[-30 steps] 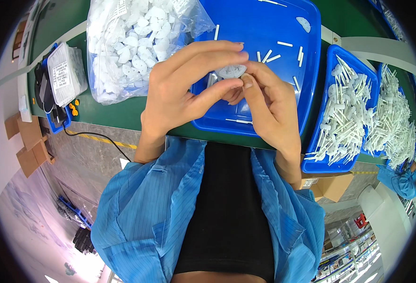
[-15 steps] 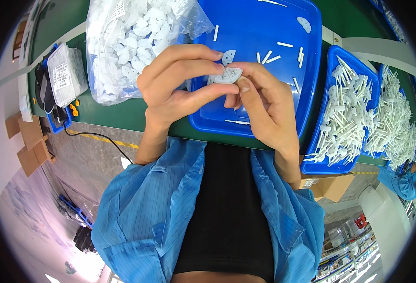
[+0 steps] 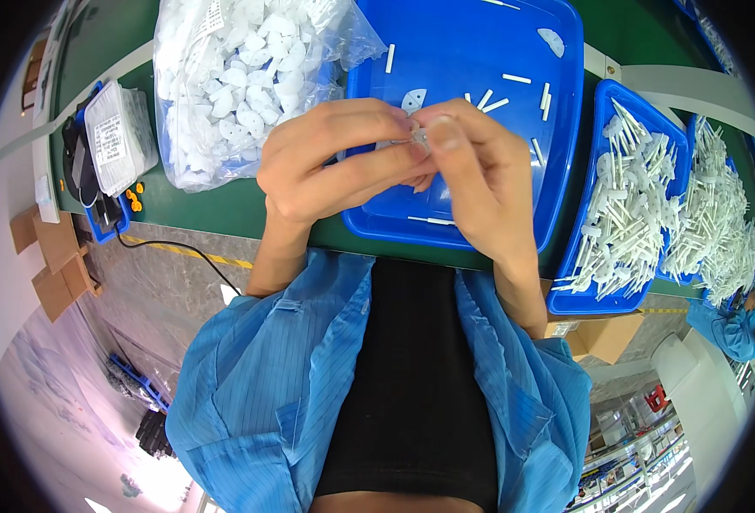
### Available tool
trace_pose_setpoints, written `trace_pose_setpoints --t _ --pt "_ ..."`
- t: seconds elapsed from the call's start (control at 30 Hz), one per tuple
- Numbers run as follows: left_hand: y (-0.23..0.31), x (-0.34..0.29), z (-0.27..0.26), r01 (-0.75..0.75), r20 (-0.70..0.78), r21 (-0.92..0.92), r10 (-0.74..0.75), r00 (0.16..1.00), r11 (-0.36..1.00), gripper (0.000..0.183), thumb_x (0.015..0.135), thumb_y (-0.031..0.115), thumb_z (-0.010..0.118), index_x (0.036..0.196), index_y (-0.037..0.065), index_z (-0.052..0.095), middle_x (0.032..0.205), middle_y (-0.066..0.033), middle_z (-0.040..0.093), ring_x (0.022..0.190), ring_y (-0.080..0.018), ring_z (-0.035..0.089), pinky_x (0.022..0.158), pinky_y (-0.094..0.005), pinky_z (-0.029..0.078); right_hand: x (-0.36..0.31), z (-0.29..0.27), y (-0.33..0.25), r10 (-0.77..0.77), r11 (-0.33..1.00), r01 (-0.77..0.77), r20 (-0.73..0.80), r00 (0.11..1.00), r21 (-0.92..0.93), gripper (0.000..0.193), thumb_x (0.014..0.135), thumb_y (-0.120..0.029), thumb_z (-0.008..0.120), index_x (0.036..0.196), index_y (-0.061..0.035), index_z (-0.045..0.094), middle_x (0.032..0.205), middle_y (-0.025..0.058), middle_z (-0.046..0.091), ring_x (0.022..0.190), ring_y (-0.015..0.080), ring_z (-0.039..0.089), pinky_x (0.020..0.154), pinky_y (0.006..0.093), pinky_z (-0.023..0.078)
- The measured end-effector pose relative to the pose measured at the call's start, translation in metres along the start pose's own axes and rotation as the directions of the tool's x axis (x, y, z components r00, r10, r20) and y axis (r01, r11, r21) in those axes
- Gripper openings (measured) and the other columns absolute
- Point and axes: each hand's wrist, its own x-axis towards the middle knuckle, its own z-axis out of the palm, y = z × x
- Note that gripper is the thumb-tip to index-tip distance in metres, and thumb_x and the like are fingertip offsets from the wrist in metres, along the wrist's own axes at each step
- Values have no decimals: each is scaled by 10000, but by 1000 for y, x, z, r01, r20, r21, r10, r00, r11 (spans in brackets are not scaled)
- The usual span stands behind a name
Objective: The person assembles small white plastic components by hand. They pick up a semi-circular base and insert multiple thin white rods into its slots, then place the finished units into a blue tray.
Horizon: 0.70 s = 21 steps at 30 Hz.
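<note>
Between the fingertips of both hands is a small white fan-shaped plastic piece (image 3: 418, 137), mostly covered by my fingers. My left hand (image 3: 343, 158) pinches it from the left. My right hand (image 3: 471, 171) grips it from the right, thumb on top. Both are held over the near part of a blue tray (image 3: 480, 231). Just beyond my fingertips a loose fan-shaped piece (image 3: 412, 100) lies in the tray. Several short white rods lie there too, one of them (image 3: 390, 58) at the left and another (image 3: 537, 152) by the right wall.
A clear bag (image 3: 249, 94) full of white fan-shaped pieces stands left of the tray. At the right, a blue bin (image 3: 621, 205) holds a heap of white parts with rods, with another heap (image 3: 711, 205) beyond. A clear plastic box (image 3: 121, 137) and several orange bits (image 3: 135, 198) lie far left.
My left fingers have closed over the white piece, and my right thumb has moved up onto it. The piece is now turned and largely hidden.
</note>
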Motion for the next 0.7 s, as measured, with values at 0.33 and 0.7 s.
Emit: trace_pose_setpoints --t 0.33,0.7 --pt "-1 -4 1 -58 -37 39 60 998 998 305 626 174 860 895 89 744 891 -51 695 788 -217 694 625 -283 586 -6 3 3 -7 999 3 -76 997 -53 226 1023 -120 487 982 25 656 703 82 675 645 112 665 567 237 512" --pt "3 -10 5 5 -111 -194 -28 993 981 505 803 472 761 921 -10 666 780 -97 678 633 -236 685 525 -281 552 -83 -93 -63 -433 760 -98 -612 662 -642 440 1068 -247 332 1014 48 654 704 73 634 530 87 511 499 224 369"
